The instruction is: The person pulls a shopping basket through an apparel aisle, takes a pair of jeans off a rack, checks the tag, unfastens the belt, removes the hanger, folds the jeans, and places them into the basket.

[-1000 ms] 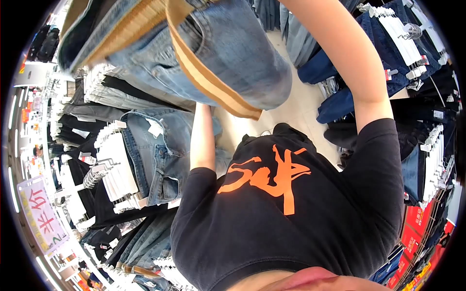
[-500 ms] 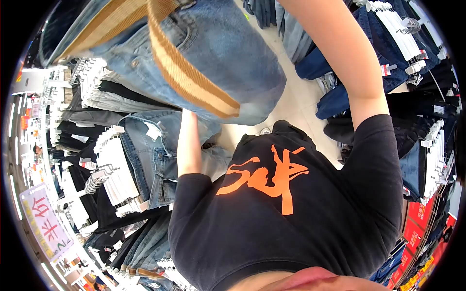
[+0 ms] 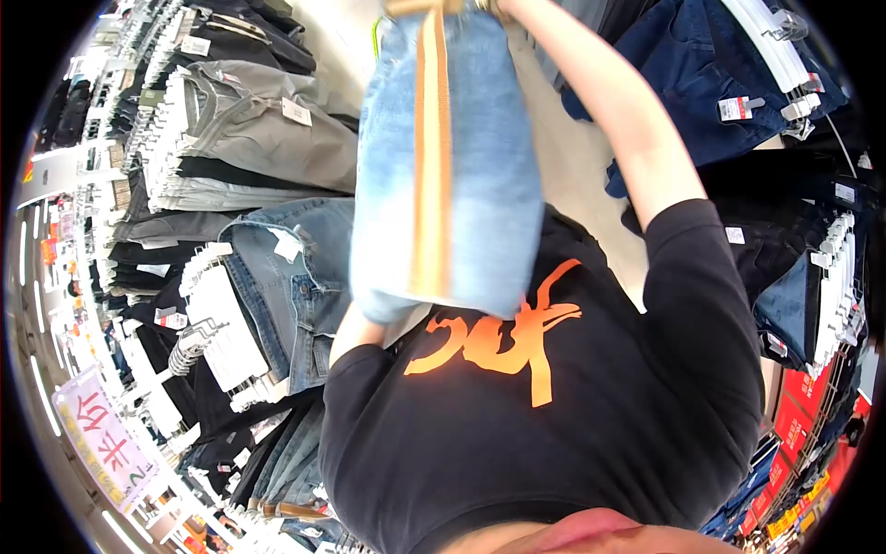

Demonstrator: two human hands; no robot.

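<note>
Light blue jeans (image 3: 383,157) with a tan and cream striped strap (image 3: 432,166) hang lengthwise in front of my chest, their lower end blurred over the black shirt. At the top edge, my right hand (image 3: 508,7) is beside the upper end of the jeans; its fingers cannot be made out. My left forearm (image 3: 355,334) goes behind the lower left part of the jeans, which hides my left hand. Whether that hand grips the cloth cannot be seen.
Racks of hanging trousers stand on both sides, with grey trousers (image 3: 277,115) and other blue jeans (image 3: 295,286) at left and dark blue jeans (image 3: 683,83) at right. White hangers (image 3: 231,323) face outward. A handwritten sign (image 3: 106,439) hangs at lower left.
The jeans have swung from the upper left to upright in front of my chest, and the strap now runs straight down. My left forearm is more hidden; my right arm has moved slightly left.
</note>
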